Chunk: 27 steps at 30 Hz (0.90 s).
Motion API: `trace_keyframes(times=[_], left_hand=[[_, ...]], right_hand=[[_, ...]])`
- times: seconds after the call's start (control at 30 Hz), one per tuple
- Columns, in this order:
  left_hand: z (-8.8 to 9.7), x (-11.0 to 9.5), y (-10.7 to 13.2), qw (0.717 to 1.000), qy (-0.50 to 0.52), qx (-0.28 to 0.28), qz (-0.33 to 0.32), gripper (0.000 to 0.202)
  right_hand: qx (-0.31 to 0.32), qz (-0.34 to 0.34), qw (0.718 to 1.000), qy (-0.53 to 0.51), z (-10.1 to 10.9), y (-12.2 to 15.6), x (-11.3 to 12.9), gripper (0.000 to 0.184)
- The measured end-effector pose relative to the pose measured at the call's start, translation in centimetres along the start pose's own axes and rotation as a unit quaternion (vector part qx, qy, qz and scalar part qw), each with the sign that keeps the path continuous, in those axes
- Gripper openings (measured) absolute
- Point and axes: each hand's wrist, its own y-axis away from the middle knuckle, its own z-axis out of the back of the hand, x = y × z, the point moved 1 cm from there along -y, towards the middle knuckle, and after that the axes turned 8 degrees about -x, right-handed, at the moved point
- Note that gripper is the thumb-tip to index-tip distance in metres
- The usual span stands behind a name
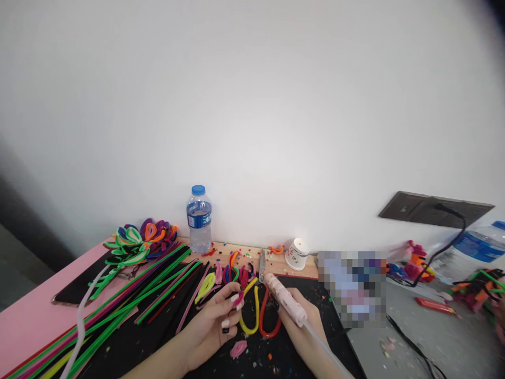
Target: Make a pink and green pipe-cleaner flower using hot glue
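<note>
My left hand (211, 327) pinches a small pink pipe-cleaner piece (238, 300) between its fingertips, low over the black mat (158, 337). My right hand (302, 329) grips a pale pink glue gun (286, 301), its nozzle pointing up and left toward the pink piece. Scissors (260, 305) with one yellow and one red handle lie on the mat between my hands. A pink folded petal (238, 348) lies on the mat just below my left hand.
Long green, pink and black pipe cleaners (130, 300) fan across the left. Finished looped flowers (140, 243) sit behind them near a water bottle (199, 219). A white cup (296, 254) stands by the wall. A wall socket (430, 209) with a black cable is at right.
</note>
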Motion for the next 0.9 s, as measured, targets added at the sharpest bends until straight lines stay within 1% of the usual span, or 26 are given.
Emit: trace_keyframes(times=[0.07,0.13,0.23,0.37,0.5,0.63,0.7,0.77,0.83,0.9], left_hand=[[0.0,0.0,0.0,1.000,0.003,-0.005,0.003,0.027],[-0.1,-0.1,0.0,1.000,0.004,-0.011,0.006,0.027],[-0.2,-0.1,0.0,1.000,0.003,-0.015,0.011,0.027],[-0.2,-0.2,0.1,1.000,0.008,-0.014,0.012,0.027],[-0.3,-0.2,0.2,1.000,0.001,-0.009,0.008,0.026],[-0.3,-0.1,0.1,1.000,-0.015,-0.016,-0.006,0.030],[-0.2,0.1,-0.1,0.998,-0.046,-0.020,-0.033,0.028],[-0.2,0.3,-0.3,0.992,-0.095,-0.026,-0.079,0.024],[-0.2,0.7,-0.4,0.978,-0.159,-0.031,-0.129,0.020],[-0.2,1.1,-0.4,0.958,-0.232,-0.027,-0.168,0.022]], right_hand=[[-0.017,-0.005,0.999,0.042,0.3,-0.4,-0.3,0.016],[-0.028,0.002,0.995,0.091,0.7,-0.8,-0.6,0.025],[-0.029,0.015,0.985,0.171,1.0,-1.3,-1.1,0.038],[-0.024,0.009,0.962,0.273,1.1,-1.7,-1.5,0.036],[-0.035,0.002,0.946,0.321,1.0,-1.5,-1.2,0.039],[-0.064,0.027,0.945,0.321,1.1,-1.2,-0.6,0.045],[-0.085,0.045,0.948,0.303,1.3,-1.1,-0.3,0.044],[-0.101,0.071,0.957,0.262,1.5,-1.0,0.1,0.039],[-0.089,0.108,0.971,0.195,1.5,-0.6,0.5,0.030],[-0.051,0.136,0.982,0.121,1.2,0.0,1.1,0.024]])
